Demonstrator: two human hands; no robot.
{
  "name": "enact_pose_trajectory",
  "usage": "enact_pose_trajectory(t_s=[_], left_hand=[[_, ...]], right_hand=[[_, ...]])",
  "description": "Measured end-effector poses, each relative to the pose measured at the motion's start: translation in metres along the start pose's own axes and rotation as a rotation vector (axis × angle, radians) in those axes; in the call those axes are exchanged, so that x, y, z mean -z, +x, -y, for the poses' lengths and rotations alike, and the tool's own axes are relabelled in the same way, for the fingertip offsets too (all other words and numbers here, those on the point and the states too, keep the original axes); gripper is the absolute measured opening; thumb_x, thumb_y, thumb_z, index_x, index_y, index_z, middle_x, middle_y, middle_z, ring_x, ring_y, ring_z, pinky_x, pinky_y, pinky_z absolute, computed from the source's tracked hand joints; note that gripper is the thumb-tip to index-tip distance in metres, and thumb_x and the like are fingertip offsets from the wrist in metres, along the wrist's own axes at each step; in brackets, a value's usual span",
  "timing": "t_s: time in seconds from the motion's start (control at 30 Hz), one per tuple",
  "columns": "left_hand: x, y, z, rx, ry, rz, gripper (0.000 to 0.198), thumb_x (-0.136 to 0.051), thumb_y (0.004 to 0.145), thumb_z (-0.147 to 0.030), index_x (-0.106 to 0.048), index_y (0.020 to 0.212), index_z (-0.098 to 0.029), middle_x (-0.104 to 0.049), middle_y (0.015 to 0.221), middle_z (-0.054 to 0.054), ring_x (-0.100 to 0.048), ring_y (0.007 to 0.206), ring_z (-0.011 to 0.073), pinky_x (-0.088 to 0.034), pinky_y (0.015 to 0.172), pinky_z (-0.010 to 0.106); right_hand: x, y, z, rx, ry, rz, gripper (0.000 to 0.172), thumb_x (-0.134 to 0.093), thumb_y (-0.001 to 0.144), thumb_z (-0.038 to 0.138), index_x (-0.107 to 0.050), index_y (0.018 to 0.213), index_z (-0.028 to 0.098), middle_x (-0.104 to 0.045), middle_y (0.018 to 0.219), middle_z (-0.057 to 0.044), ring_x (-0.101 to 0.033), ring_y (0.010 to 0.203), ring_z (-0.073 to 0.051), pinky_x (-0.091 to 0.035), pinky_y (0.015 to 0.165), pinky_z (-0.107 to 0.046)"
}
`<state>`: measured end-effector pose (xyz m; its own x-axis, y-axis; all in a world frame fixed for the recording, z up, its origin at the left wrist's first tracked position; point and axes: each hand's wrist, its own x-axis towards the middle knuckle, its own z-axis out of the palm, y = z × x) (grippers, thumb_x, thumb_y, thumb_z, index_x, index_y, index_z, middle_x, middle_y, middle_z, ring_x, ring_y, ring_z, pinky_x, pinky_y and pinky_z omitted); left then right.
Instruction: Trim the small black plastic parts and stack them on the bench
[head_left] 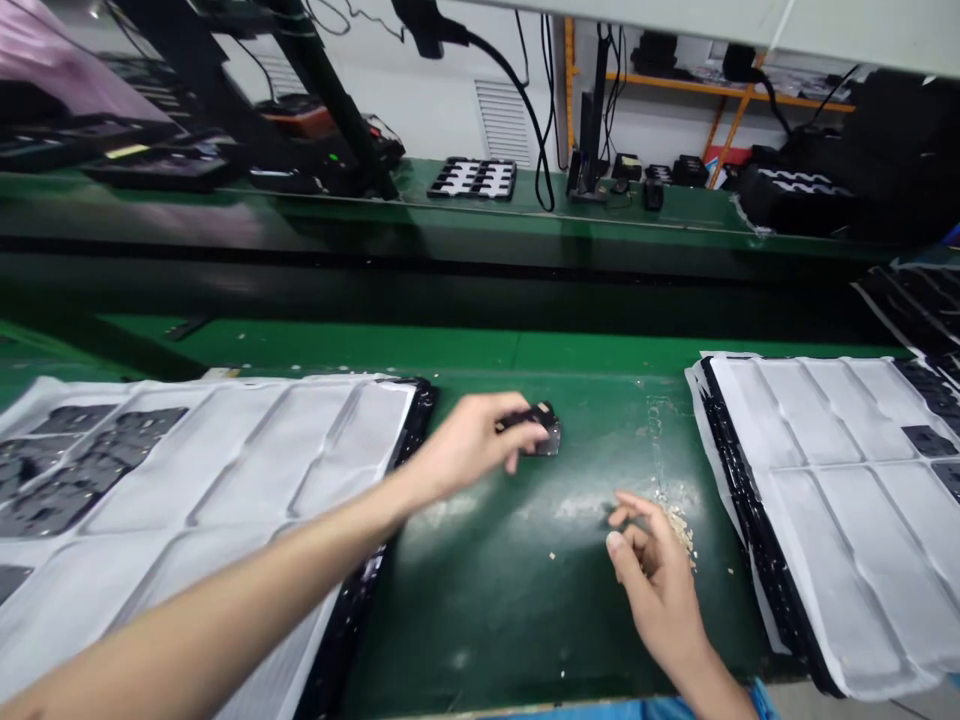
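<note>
My left hand (pixel 487 440) is closed on a small dark flat part (pixel 550 432), held over the green table between the two trays. The part is blurred, and my fingers cover some of it. Lower right, my right hand (pixel 656 580) hovers by a small pile of tiny beige pieces (pixel 681 530); its thumb and index finger are apart, the other fingers curl loosely, and nothing shows between them. On the left tray (pixel 247 440), several dark flat parts (pixel 105 465) lie on a white liner. More such parts (pixel 928 440) sit at the far side of the right tray (pixel 840 520).
A green table (pixel 480 620) runs between the trays, with a few loose beige bits on it. Behind is a dark channel (pixel 480 290), then a raised shelf holding a black-and-white tray (pixel 472 178). A black cable (pixel 536 130) hangs above, and a slanted post (pixel 330 90) stands at left.
</note>
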<state>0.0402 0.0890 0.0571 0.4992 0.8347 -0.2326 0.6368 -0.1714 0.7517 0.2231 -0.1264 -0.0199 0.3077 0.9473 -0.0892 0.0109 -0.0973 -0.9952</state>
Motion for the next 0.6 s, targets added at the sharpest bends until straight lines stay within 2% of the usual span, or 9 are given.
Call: enact_pose_trajectory(t_s=[0.03, 0.1, 0.17, 0.23, 0.33, 0.47, 0.6], left_hand=[[-0.018, -0.017, -0.007, -0.058, -0.091, 0.093, 0.024, -0.069, 0.091, -0.039, -0.068, 0.079, -0.017, -0.067, 0.062, -0.003, -0.063, 0.055, 0.0146, -0.047, 0.06, 0.024], [-0.044, -0.047, -0.017, -0.107, -0.176, 0.143, 0.03, -0.066, 0.092, -0.04, -0.065, 0.071, -0.018, -0.06, 0.055, -0.004, -0.057, 0.053, 0.0135, -0.041, 0.056, 0.023], [-0.059, -0.069, -0.024, -0.172, -0.188, 0.165, 0.032, -0.058, 0.097, -0.036, -0.065, 0.072, -0.018, -0.061, 0.061, -0.003, -0.056, 0.057, 0.0133, -0.039, 0.057, 0.023], [-0.066, -0.084, -0.028, -0.232, -0.179, 0.175, 0.03, -0.05, 0.102, -0.031, -0.067, 0.079, -0.019, -0.066, 0.071, -0.002, -0.058, 0.063, 0.0136, -0.04, 0.06, 0.024], [-0.073, -0.095, -0.031, -0.245, -0.173, 0.128, 0.028, -0.048, 0.104, -0.028, -0.062, 0.08, -0.02, -0.064, 0.071, -0.003, -0.057, 0.063, 0.013, -0.039, 0.062, 0.024], [-0.084, -0.1, -0.031, -0.269, -0.123, 0.061, 0.03, -0.048, 0.104, -0.027, -0.052, 0.075, -0.021, -0.053, 0.064, -0.006, -0.048, 0.057, 0.0123, -0.034, 0.059, 0.025], [-0.093, -0.101, -0.031, -0.308, -0.072, 0.055, 0.028, -0.045, 0.105, -0.026, -0.048, 0.078, -0.022, -0.05, 0.066, -0.005, -0.046, 0.058, 0.013, -0.032, 0.058, 0.026]], right_hand=[[-0.002, 0.003, 0.006, 0.011, 0.034, -0.01, 0.04, -0.06, 0.104, 0.039, -0.055, 0.14, 0.025, -0.063, 0.114, -0.007, -0.053, 0.064, -0.011, -0.045, 0.059, -0.024], [-0.006, 0.007, 0.017, 0.03, 0.099, 0.007, 0.044, -0.063, 0.103, 0.038, -0.053, 0.144, 0.026, -0.066, 0.112, -0.006, -0.056, 0.065, -0.011, -0.046, 0.059, -0.024], [-0.009, 0.01, 0.026, 0.04, 0.136, 0.075, 0.041, -0.063, 0.103, 0.036, -0.057, 0.141, 0.024, -0.067, 0.088, -0.001, -0.059, 0.065, -0.013, -0.048, 0.061, -0.024], [-0.01, 0.01, 0.032, 0.052, 0.134, 0.121, 0.03, -0.062, 0.104, 0.035, -0.065, 0.13, 0.021, -0.061, 0.07, 0.003, -0.059, 0.062, -0.013, -0.049, 0.061, -0.023], [-0.007, 0.009, 0.036, 0.082, 0.106, 0.108, 0.019, -0.061, 0.104, 0.033, -0.072, 0.115, 0.021, -0.059, 0.066, 0.004, -0.056, 0.056, -0.011, -0.047, 0.057, -0.022], [-0.001, 0.008, 0.038, 0.134, 0.05, 0.049, 0.013, -0.066, 0.1, 0.027, -0.076, 0.105, 0.021, -0.059, 0.071, 0.003, -0.05, 0.053, -0.009, -0.041, 0.051, -0.021], [0.001, 0.01, 0.037, 0.154, 0.046, 0.007, 0.014, -0.066, 0.099, 0.024, -0.077, 0.09, 0.021, -0.062, 0.077, 0.001, -0.044, 0.051, -0.007, -0.036, 0.048, -0.021]])
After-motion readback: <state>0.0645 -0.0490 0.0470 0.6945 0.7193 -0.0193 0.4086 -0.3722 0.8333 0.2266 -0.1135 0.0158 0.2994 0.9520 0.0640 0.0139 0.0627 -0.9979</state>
